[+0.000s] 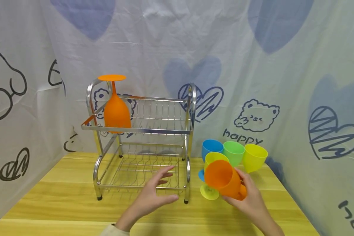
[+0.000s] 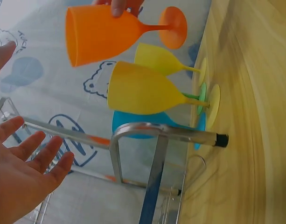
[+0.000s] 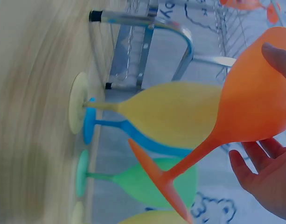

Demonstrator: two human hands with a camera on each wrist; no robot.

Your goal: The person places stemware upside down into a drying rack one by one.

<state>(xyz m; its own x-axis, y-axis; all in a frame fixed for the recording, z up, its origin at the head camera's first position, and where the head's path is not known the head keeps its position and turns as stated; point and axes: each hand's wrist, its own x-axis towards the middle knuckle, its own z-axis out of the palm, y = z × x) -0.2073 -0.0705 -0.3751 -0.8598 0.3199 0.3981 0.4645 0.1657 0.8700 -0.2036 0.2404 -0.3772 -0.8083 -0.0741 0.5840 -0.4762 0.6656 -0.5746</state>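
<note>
My right hand (image 1: pixel 249 198) grips an orange plastic goblet (image 1: pixel 224 178) by its bowl, tilted with the mouth toward the rack and me. In the right wrist view its stem and foot slant down, off the table. My left hand (image 1: pixel 153 193) is empty, fingers spread, in front of the rack's lower right part. Behind the held goblet stand a yellow goblet (image 2: pixel 143 88), a blue goblet (image 1: pixel 211 147), a green goblet (image 1: pixel 234 152) and another yellow goblet (image 1: pixel 255 157), all upright. A second orange goblet (image 1: pixel 117 113) is upside down on the rack's upper tier at the left.
A two-tier chrome dish rack (image 1: pixel 141 131) stands left of the goblets on a wooden table (image 1: pixel 53 203). Its lower tier (image 1: pixel 147 167) has wavy wire slots. A patterned curtain (image 1: pixel 153 49) hangs behind the table and along both sides.
</note>
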